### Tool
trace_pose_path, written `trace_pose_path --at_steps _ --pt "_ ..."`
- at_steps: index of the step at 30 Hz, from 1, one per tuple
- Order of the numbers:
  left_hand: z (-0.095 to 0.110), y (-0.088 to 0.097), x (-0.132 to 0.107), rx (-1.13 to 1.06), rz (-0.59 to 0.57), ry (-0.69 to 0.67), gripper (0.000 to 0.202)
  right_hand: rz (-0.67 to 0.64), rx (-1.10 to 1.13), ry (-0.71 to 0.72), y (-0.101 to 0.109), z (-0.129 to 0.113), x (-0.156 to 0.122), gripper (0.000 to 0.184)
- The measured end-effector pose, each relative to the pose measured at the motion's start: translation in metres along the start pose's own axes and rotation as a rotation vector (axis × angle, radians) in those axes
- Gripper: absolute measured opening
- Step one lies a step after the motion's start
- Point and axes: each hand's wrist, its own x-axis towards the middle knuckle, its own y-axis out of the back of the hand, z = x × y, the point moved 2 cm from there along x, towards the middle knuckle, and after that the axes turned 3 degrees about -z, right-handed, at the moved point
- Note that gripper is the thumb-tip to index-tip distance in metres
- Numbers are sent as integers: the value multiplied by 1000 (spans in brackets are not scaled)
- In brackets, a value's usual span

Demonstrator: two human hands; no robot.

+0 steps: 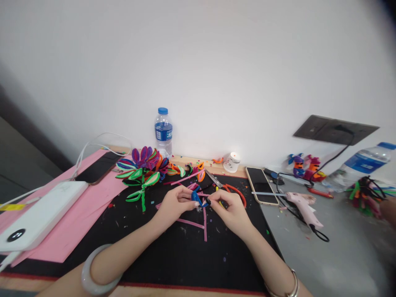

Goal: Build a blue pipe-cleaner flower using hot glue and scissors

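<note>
Over the black mat, my left hand (180, 202) pinches a bent blue pipe cleaner (194, 197) between thumb and fingers. My right hand (230, 208) is closed close beside it, its fingertips on the other end of the blue piece. A small dark bit shows at those right fingertips; its kind is unclear. Under and around both hands lie loose pink pipe cleaners (204, 225). Just beyond them are scissors with orange handles (236, 192), blades pointing away to the left. Left of my hands lies a bunch of colourful pipe cleaner flowers and green leaves (144, 181).
A water bottle (163, 134) and paper cup (232, 162) stand along the wall. Rightward are a phone (262, 185), a pink glue gun (305, 208) with its cord, and two small figures (312, 167). A white power bank (43, 214) rests on pink sheets (89, 206). Another person's blurred hand (389, 209) shows at far right.
</note>
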Motion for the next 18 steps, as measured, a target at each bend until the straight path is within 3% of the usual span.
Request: trace_pose_path --at_steps 18 --pt "2 0 -6 -41 -57 76 28 48 34 -44 6 6 0 14"
